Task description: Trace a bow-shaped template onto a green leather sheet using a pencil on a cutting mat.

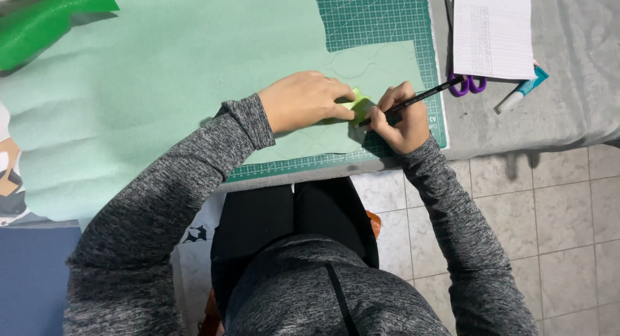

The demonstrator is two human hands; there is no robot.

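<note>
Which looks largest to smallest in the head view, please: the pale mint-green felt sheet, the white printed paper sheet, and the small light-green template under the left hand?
1. Pale mint-green felt sheet, by far the largest.
2. White printed paper sheet.
3. Small light-green template, partly hidden by the left hand, yet clearly the smallest.

Grey cloth-covered worktop (575, 97). Lying directly on it: dark green gridded cutting mat (381, 19), white printed paper sheet (492, 29) at far right, purple-handled scissors (466, 85) partly under that sheet, white glue stick with teal cap (522, 92) just beside. Pale tiled floor (549, 213) below.
</note>
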